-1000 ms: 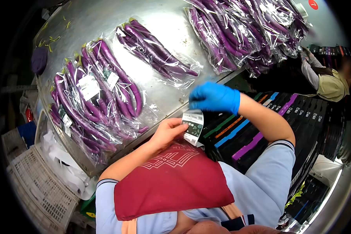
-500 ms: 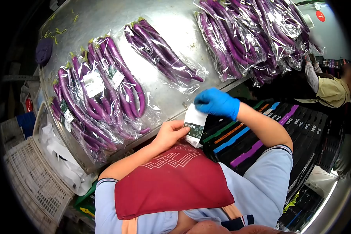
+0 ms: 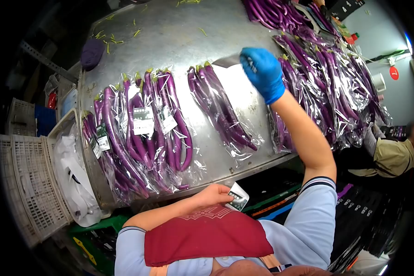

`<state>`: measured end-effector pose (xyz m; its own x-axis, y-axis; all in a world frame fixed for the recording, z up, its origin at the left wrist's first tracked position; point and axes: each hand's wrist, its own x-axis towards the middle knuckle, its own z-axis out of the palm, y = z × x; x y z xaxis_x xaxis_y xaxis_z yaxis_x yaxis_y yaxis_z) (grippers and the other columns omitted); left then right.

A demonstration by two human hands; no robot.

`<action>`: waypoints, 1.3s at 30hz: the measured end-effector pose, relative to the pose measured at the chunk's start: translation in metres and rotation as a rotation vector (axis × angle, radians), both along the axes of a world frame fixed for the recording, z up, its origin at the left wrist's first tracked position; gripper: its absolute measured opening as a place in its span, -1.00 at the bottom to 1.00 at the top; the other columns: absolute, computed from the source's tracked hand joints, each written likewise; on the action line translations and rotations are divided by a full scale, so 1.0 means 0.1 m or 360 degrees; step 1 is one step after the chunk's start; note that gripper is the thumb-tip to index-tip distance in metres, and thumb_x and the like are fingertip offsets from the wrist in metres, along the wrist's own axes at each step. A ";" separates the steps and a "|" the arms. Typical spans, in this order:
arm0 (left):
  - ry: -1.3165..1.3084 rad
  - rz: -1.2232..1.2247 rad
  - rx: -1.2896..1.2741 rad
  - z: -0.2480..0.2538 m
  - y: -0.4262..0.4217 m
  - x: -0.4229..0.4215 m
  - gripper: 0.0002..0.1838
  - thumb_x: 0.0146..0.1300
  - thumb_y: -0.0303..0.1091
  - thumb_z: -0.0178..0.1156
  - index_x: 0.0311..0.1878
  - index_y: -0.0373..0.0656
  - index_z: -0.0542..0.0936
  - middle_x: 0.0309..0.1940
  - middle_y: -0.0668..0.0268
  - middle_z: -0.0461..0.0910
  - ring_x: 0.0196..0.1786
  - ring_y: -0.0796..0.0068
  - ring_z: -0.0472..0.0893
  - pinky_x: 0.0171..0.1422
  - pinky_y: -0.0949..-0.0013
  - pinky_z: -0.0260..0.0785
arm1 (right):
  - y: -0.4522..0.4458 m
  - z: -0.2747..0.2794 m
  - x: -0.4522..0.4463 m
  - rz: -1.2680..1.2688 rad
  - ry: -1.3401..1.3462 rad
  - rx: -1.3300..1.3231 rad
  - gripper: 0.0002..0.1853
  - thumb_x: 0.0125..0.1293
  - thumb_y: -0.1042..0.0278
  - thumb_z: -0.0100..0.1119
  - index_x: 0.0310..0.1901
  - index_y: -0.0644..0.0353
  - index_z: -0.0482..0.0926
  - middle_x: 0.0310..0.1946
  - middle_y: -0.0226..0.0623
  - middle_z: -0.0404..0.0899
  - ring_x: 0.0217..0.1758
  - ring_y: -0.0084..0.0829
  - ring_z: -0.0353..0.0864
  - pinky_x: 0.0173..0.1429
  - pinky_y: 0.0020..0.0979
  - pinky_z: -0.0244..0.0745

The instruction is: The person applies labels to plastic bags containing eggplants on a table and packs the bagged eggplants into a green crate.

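Observation:
My left hand (image 3: pixel 212 195) pinches a white and dark green label strip (image 3: pixel 238 197) in front of the red apron. My blue-gloved right hand (image 3: pixel 263 73) is raised over the table, its fingers closed. A thin grey-white piece, apparently a label (image 3: pixel 227 60), sticks out to its left, blurred by motion. Below and left of that hand lies a clear bag of long purple eggplants (image 3: pixel 218 103), with no label showing on it. Further left, several bagged eggplants (image 3: pixel 145 138) lie side by side, some bearing white and green labels (image 3: pixel 143 120).
A pile of bagged eggplants (image 3: pixel 326 92) covers the metal table's (image 3: pixel 170 37) right side, with loose eggplants (image 3: pixel 280 16) behind. Stacked black crates (image 3: pixel 354 207) stand below the right edge; white baskets (image 3: pixel 32 179) stand left. Another person (image 3: pixel 393 154) is at the far right.
My right hand has left the label strip and risen forward over the table, a thin piece at its fingers. My left hand keeps the strip, now bent. The view has shifted.

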<state>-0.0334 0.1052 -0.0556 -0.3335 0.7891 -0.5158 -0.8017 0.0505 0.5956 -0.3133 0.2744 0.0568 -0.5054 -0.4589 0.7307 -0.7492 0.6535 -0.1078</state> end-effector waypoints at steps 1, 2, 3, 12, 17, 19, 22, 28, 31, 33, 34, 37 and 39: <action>-0.0016 -0.0025 -0.0006 0.07 -0.01 -0.05 -0.75 0.13 -0.43 0.12 -0.11 -0.29 0.51 -0.35 0.40 0.55 -0.35 0.71 0.47 -0.23 0.60 0.33 | -0.06 -0.02 0.04 0.0043 0.0270 0.0150 -0.94 0.04 0.41 0.06 -0.44 0.16 0.42 -0.57 -0.23 0.41 -0.52 -0.31 0.43 -0.39 -0.36 0.33; -0.0009 -0.0017 -0.0027 0.07 -0.01 -0.05 -0.75 0.13 -0.42 0.13 -0.11 -0.29 0.51 -0.36 0.41 0.55 -0.36 0.71 0.47 -0.24 0.60 0.32 | -0.10 -0.22 0.12 0.0029 0.0315 0.0368 -0.92 -0.02 0.42 0.06 -0.45 0.10 0.39 -0.54 -0.30 0.41 -0.50 -0.38 0.41 -0.40 -0.35 0.30; -0.0003 -0.0011 -0.0047 0.06 -0.01 -0.06 -0.75 0.13 -0.42 0.13 -0.11 -0.28 0.51 -0.37 0.42 0.55 -0.37 0.72 0.46 -0.26 0.60 0.32 | -0.12 -0.46 0.26 0.0106 0.0198 0.0471 -0.88 -0.06 0.41 0.06 -0.42 0.11 0.40 -0.44 -0.34 0.44 -0.41 -0.39 0.43 -0.32 -0.36 0.33; -0.0102 0.0006 -0.0045 0.06 0.00 -0.13 -0.75 0.13 -0.42 0.13 -0.12 -0.28 0.52 -0.40 0.40 0.55 -0.40 0.73 0.46 -0.31 0.59 0.32 | 0.04 -0.76 0.95 -0.0146 -0.0912 0.0340 -0.66 0.04 0.28 0.06 -0.16 0.30 0.42 -0.20 -0.15 0.46 -0.10 -0.23 0.45 -0.02 -0.28 0.32; 0.0005 0.0021 -0.0054 0.12 -0.06 -0.14 -0.76 0.12 -0.40 0.13 -0.16 -0.30 0.53 -0.44 0.40 0.53 -0.42 0.71 0.45 -0.32 0.58 0.31 | 0.23 -1.56 0.85 -0.0349 -0.2027 -0.0463 -0.13 -0.04 0.06 0.26 0.18 0.44 0.06 -0.06 0.15 0.37 0.04 -0.15 0.39 0.11 -0.33 0.27; 0.0019 0.0047 -0.0056 0.08 -0.07 -0.07 -0.78 0.11 -0.39 0.11 -0.20 -0.29 0.54 -0.47 0.42 0.51 -0.45 0.72 0.41 -0.35 0.58 0.27 | 0.16 -1.65 0.88 -0.0330 -0.2255 -0.0702 -0.19 -0.03 0.18 0.26 0.18 0.42 0.08 -0.07 0.02 0.41 -0.02 -0.29 0.43 0.03 -0.39 0.33; 0.0037 0.0035 -0.0029 0.08 -0.11 -0.04 -0.79 0.10 -0.39 0.12 -0.21 -0.27 0.55 -0.51 0.45 0.49 -0.47 0.74 0.40 -0.37 0.60 0.26 | -0.04 -1.48 0.98 -0.0024 -0.2656 -0.1141 -0.46 0.01 0.46 0.09 0.08 0.34 0.25 -0.24 -0.30 0.48 -0.29 -0.57 0.45 -0.19 -0.58 0.38; 0.0204 0.0065 0.0161 0.01 -0.23 0.07 -0.77 0.05 -0.37 0.14 -0.22 -0.24 0.56 -0.50 0.44 0.53 -0.45 0.73 0.43 -0.35 0.55 0.28 | -0.31 -0.86 1.08 0.0287 -0.2819 -0.1569 -0.61 0.01 0.52 0.00 -0.03 0.32 0.36 -0.28 -0.36 0.49 -0.32 -0.61 0.48 -0.20 -0.58 0.41; 0.0759 -0.0227 0.0026 -0.03 -0.27 0.07 -0.72 0.07 -0.35 0.15 -0.16 -0.31 0.53 -0.40 0.40 0.56 -0.38 0.69 0.47 -0.29 0.59 0.32 | -0.71 -0.43 1.08 0.0387 -0.2873 -0.1564 -0.65 0.01 0.51 0.00 -0.08 0.28 0.37 -0.33 -0.40 0.47 -0.36 -0.60 0.46 -0.21 -0.60 0.40; 0.0563 -0.0100 0.0213 -0.13 -0.27 0.16 -0.73 0.08 -0.35 0.15 -0.19 -0.31 0.54 -0.44 0.39 0.56 -0.38 0.71 0.45 -0.30 0.57 0.31 | -1.10 -0.13 1.10 0.0497 -0.2842 -0.1370 -0.67 0.04 0.49 0.00 -0.09 0.26 0.37 -0.35 -0.41 0.46 -0.34 -0.61 0.45 -0.23 -0.61 0.37; 0.0624 -0.0070 0.0200 -0.06 -0.32 0.15 -0.74 0.08 -0.35 0.14 -0.19 -0.31 0.54 -0.45 0.39 0.55 -0.39 0.71 0.45 -0.31 0.57 0.31 | -1.34 0.00 1.13 0.0526 -0.2799 -0.1193 -0.66 0.07 0.47 0.00 -0.07 0.26 0.36 -0.32 -0.39 0.46 -0.31 -0.61 0.44 -0.22 -0.59 0.36; 0.0651 -0.0095 0.0119 0.10 -0.46 0.12 -0.76 0.09 -0.36 0.14 -0.23 -0.33 0.54 -0.48 0.41 0.54 -0.42 0.72 0.44 -0.34 0.58 0.30 | -1.96 -0.16 1.26 0.0639 -0.2791 -0.1212 -0.61 0.10 0.38 0.07 -0.01 0.27 0.34 -0.19 -0.34 0.45 -0.22 -0.57 0.42 -0.16 -0.54 0.35; 0.0691 -0.0116 0.0072 0.15 -0.50 0.11 -0.77 0.10 -0.35 0.13 -0.24 -0.32 0.54 -0.50 0.42 0.53 -0.42 0.72 0.44 -0.34 0.59 0.30 | -2.22 -0.35 1.26 0.0490 -0.3070 -0.0728 -0.61 0.13 0.23 0.13 -0.06 0.24 0.36 -0.20 -0.29 0.49 -0.20 -0.53 0.48 -0.10 -0.53 0.37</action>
